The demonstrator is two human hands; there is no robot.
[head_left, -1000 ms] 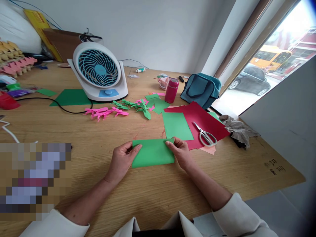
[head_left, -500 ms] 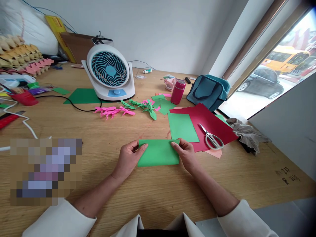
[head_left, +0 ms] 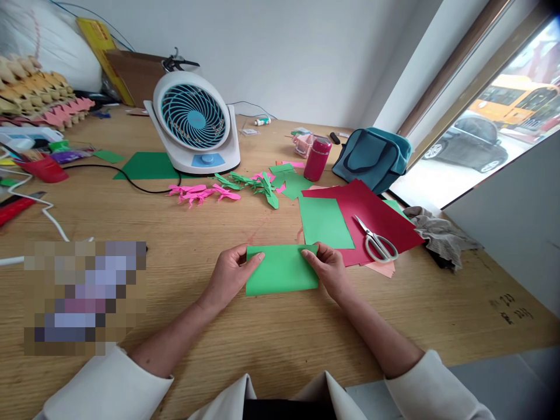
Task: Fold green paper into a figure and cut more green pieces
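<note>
A green paper rectangle (head_left: 282, 271) is held up above the wooden table, its long side running left to right. My left hand (head_left: 231, 271) pinches its upper left corner, thumb on the near face and fingers behind. At the upper right corner my right hand (head_left: 329, 269) grips it the same way. Just beyond lies a lighter green sheet (head_left: 328, 221) on red paper (head_left: 376, 204), with open white-handled scissors (head_left: 375, 240) resting on the red paper. Pink paper shapes (head_left: 203, 193) and green paper shapes (head_left: 266, 189) lie farther back.
A white fan (head_left: 196, 125) stands at the back left on the table (head_left: 210, 361). Toward the back right are a red bottle (head_left: 317, 158) and a blue bag (head_left: 371, 160). A grey cloth (head_left: 441, 233) lies at the right edge. A blurred-out object (head_left: 87, 297) is at the left.
The view has shifted slightly. Both hands still hold the green paper by its upper corners, with almost no change in their grip.
</note>
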